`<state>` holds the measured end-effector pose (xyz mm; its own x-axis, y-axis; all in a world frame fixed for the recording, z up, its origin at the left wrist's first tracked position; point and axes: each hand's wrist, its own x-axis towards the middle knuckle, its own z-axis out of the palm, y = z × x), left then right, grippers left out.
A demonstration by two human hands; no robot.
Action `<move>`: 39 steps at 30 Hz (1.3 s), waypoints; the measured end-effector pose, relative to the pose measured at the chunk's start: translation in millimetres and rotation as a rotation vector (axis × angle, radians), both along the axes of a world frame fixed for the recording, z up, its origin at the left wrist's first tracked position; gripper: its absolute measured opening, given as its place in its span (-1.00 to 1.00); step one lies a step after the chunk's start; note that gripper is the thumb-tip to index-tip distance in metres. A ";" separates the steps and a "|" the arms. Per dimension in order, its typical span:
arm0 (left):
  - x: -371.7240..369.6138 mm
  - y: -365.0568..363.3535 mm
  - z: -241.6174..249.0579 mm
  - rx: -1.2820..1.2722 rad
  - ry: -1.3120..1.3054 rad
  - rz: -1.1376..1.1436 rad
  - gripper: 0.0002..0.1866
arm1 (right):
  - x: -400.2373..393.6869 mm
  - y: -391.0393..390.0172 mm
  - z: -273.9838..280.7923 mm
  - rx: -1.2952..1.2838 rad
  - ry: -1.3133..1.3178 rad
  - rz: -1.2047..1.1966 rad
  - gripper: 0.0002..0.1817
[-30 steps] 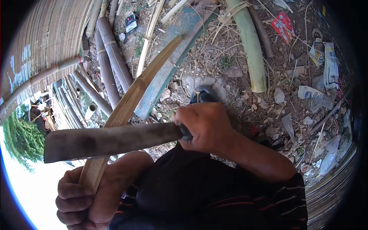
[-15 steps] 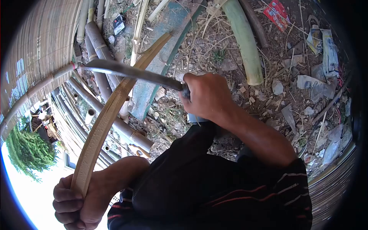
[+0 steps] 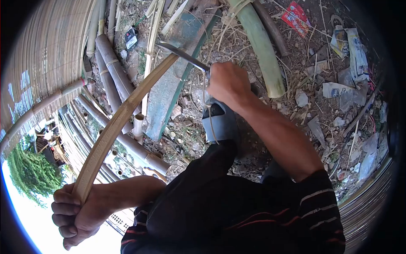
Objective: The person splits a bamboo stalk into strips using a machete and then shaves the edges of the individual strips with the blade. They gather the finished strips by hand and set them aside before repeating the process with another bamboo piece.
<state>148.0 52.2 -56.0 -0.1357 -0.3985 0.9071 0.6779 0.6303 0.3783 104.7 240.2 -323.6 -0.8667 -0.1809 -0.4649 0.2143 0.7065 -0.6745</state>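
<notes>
My left hand (image 3: 76,216) is closed round the near end of a long split bamboo strip (image 3: 116,125), which slants up and away to the right. In my right hand (image 3: 228,82) is the handle of a large knife (image 3: 186,57); the fingers are wrapped round it and the handle is mostly hidden. The dark blade points left, touching or very close to the strip's far end. Beneath that end lies a worn blue-green board (image 3: 163,97).
A green bamboo pole (image 3: 260,46) lies ahead on the right. Darker bamboo poles (image 3: 114,67) rest at the left near a slatted bamboo screen (image 3: 46,51). Wood chips, a red wrapper (image 3: 296,19) and plastic scraps (image 3: 347,91) litter the ground. A grey sandal (image 3: 220,122) is below my right hand.
My right hand has moved up and slightly right, taking the knife from the middle of the strip to its far end. My left hand has shifted slightly left and up with the strip.
</notes>
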 end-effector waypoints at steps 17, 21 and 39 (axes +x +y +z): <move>29.3 -16.2 2.4 -0.072 -0.200 -0.580 -0.39 | 94.4 -14.5 100.2 -0.648 0.375 0.132 -0.68; 14.7 -2.4 -9.2 0.017 0.005 -1.411 -0.59 | 86.5 10.5 119.0 -0.656 0.417 0.214 -0.59; 5.2 -10.6 -2.3 -0.006 -0.183 -1.358 -0.59 | 81.0 -6.2 77.6 -0.606 0.169 0.014 -0.75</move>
<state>153.3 41.6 -58.3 -0.5298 0.1467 0.8354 0.6993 -0.4817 0.5281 185.7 234.0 -246.1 -0.9149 -0.3809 -0.1333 0.0638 0.1897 -0.9798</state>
